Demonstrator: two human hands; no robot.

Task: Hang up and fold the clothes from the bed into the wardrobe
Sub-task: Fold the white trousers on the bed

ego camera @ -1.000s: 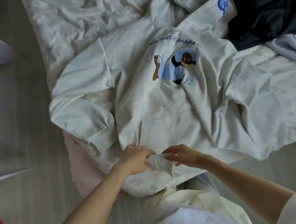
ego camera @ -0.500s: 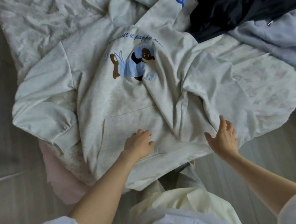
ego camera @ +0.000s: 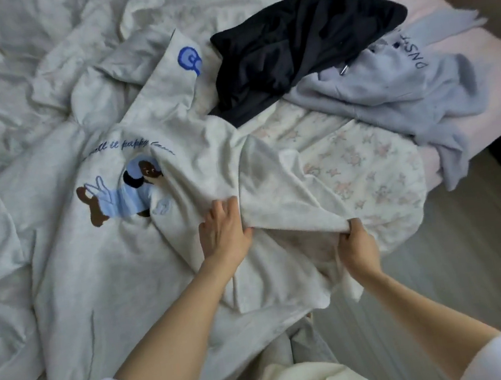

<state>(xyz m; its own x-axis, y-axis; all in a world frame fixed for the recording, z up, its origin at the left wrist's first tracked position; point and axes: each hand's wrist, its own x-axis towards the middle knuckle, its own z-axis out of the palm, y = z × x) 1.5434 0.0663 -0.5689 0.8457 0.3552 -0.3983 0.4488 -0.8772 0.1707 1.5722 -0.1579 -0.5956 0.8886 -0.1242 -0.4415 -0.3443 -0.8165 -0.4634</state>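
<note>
Rumpled pale bedding (ego camera: 16,45) covers the bed in the head view, and the cream hoodie (ego camera: 101,273) lies front up across it, with its hem near me at the edge and its printed dog picture (ego camera: 122,195) facing up. On its right side the sleeve (ego camera: 275,193) is bunched into a raised fold. My left hand (ego camera: 224,233) rests on that fold with the fingers close together and the thumb catching the cloth, and my right hand (ego camera: 357,247) pinches the loose edge of the same fold between thumb and curled fingers. Beyond the hoodie the dark garment (ego camera: 303,42) lies on the bed, partly on top of the grey sweatshirt (ego camera: 405,89), which hangs a little over the bed corner. I judge that I am laying the sleeve flat for folding. If I pull with the right hand while the left does not hold the body down, the whole hoodie can slide toward the floor, because the hem is already at the edge. A hard pull may also wrinkle the front. The wardrobe is not in view
</note>
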